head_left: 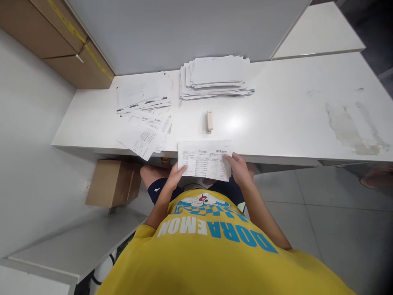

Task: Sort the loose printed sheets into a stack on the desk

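Printed paper sheets [204, 164] are held between my two hands at the near edge of the desk. My left hand [175, 175] grips their left side, thumb on top. At the right side, my right hand [239, 167] pinches them with its thumb over the print. Just beyond the sheets, a small cream-coloured stapler [209, 121] stands on the desk. Loose printed papers [147, 135] lie fanned out to the left, a few reaching over the front edge. Farther back sits a thick stack of white papers [217, 76], its edges uneven.
The white desk [282, 110] runs along a grey panel [190, 32]. Large cardboard boxes [61, 45] stand at the back left. Another cardboard box [106, 182] is under the desk. Stained patches [345, 127] mark the right end. Part of another person's foot [374, 178] shows at far right.
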Tool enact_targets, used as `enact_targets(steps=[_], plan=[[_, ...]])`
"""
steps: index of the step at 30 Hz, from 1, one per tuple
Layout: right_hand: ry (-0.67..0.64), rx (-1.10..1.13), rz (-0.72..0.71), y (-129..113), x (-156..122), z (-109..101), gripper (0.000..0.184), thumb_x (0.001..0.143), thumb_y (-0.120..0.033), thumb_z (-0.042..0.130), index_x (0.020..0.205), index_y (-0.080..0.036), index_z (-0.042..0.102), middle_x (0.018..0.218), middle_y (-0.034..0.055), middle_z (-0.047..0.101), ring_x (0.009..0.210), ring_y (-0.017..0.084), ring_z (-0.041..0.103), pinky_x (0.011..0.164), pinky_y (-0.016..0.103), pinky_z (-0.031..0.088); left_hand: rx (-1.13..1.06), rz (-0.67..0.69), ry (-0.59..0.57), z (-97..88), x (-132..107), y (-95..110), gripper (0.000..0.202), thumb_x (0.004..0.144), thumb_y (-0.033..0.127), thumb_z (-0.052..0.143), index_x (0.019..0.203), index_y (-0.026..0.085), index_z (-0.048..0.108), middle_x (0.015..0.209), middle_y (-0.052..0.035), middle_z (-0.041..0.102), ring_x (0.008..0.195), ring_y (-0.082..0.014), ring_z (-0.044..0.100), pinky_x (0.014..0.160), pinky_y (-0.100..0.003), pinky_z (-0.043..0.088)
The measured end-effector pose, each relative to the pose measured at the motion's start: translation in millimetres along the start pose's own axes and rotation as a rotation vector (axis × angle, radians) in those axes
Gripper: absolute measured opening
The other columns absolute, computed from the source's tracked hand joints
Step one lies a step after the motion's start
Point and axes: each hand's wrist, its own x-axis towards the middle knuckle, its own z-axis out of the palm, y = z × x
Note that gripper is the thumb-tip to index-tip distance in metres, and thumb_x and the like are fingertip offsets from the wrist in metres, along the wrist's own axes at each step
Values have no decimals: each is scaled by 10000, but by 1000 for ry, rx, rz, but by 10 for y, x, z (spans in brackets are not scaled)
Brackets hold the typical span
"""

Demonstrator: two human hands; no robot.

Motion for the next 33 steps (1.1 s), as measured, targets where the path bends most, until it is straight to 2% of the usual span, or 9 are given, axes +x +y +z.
enact_targets(steps=[7,13,16,19,21,24,27,30,33], plan=[[-10,15,-17,-39,-39,7,456,651,-547,784,956,-226,671,1010,50,745,960,267,679,845,394,550,-38,35,131,106,2,-19,591,716,591,771,1096,146,686,1086,-117,748,1050,-282,683,906,-369,529],[71,-61,3,-17,-41,-31,435,688,-603,739,849,-215,628,890,53,739,855,255,682,750,354,555,32,69,164,158,-14,52,520,724,597,750,981,147,708,963,-89,752,929,-250,681,800,-328,522],[52,-81,-1,-9,-49,-59,436,710,-612,722,881,-221,633,888,53,736,820,248,684,706,342,552,70,92,198,176,-16,75,512,731,612,733,947,148,706,914,-81,746,886,-244,673,772,-322,510],[52,-71,-28,-16,-26,-105,435,710,-580,729,949,-226,648,894,49,735,789,238,683,699,344,554,201,161,171,167,-5,125,483,798,627,658,904,157,694,911,-76,739,859,-231,663,749,-306,501],[86,-74,-47,-52,34,-137,419,705,-551,728,949,-220,650,868,48,732,769,233,679,695,343,553,321,209,104,153,20,177,468,849,629,592,835,168,669,815,-56,714,764,-203,644,685,-287,490],[138,-129,-59,-175,199,-170,383,694,-506,716,920,-205,645,792,44,716,716,223,664,639,325,538,417,228,9,145,77,269,463,897,621,517,746,190,593,635,-4,611,561,-144,562,571,-260,444],[173,-224,-83,-339,404,-208,344,692,-450,690,910,-187,649,744,39,696,671,201,638,575,290,505,457,250,-20,167,127,346,431,944,574,454,738,206,545,599,23,569,511,-117,537,575,-243,426],[199,-286,-107,-480,581,-334,299,697,-401,667,891,-175,652,727,35,681,643,184,620,538,266,472,598,272,-5,211,136,394,375,980,491,412,774,215,559,612,22,584,539,-125,557,614,-243,419],[179,-302,-114,-573,693,-569,273,692,-357,681,875,-155,667,738,49,686,651,183,618,539,260,464,857,342,117,286,137,434,275,969,420,462,857,220,614,675,-5,634,638,-170,610,659,-266,428]])
